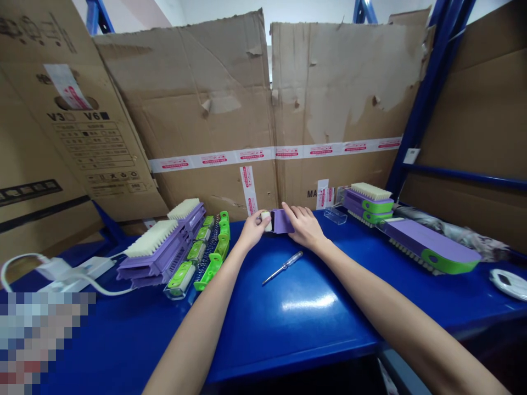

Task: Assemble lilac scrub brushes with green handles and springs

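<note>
Near the back middle of the blue table, my left hand (253,229) grips a small cream-coloured piece (267,221) at the left end of a purple part (282,221). My right hand (303,224) holds the right side of that purple part, its fingers wrapped over it. Between the two pieces a dark gap shows. A screwdriver with a clear handle (284,267) lies on the table in front of my hands. The undersides of both held pieces are hidden.
Purple brush bodies (164,247) with cream bristles, green-topped cases (181,278) and green parts (211,271) stand left, beside a white power strip (88,272). Stacked brushes (366,206), a longer brush (432,244), a clear box (335,215) and a white disc (509,283) are right. Cardboard (214,120) stands behind.
</note>
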The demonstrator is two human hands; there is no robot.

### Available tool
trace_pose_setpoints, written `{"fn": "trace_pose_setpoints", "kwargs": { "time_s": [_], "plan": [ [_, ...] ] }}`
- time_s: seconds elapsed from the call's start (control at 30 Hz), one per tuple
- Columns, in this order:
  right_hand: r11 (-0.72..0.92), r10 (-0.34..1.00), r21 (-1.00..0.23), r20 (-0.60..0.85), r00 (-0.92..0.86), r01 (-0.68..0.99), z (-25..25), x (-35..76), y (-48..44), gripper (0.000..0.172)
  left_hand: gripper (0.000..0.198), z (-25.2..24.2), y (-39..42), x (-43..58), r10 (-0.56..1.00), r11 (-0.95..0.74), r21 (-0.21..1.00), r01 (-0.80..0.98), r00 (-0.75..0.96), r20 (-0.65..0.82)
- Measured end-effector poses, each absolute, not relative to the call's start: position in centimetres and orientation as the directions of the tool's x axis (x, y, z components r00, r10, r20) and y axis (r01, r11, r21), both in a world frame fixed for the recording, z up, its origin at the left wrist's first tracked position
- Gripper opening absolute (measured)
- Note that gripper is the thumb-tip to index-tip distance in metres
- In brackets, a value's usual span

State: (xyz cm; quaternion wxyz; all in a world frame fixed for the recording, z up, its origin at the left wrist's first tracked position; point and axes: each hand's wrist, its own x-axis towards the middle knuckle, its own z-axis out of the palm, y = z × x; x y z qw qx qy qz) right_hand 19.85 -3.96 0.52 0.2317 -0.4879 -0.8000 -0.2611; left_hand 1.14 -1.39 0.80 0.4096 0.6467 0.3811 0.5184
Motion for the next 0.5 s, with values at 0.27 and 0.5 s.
{"fn": "trace_pose_setpoints", "kwargs": {
  "time_s": [0.27, 0.5],
  "plan": [
    [0.400, 0.680, 0.225, 0.578, -0.452, 0.888, 0.95, 19.67, -4.38, 0.085, 0.045, 0.79, -1.69, 1.07, 0.889, -0.433, 0.887, 0.164, 0.238, 0.390],
    [0.366, 0.698, 0.218, 0.578, -0.422, 0.905, 1.04, 19.60, -4.40, 0.086, 0.042, 1.38, -1.58, 0.94, 0.890, -0.396, 0.909, 0.131, 0.297, 0.346]
  ]
}}
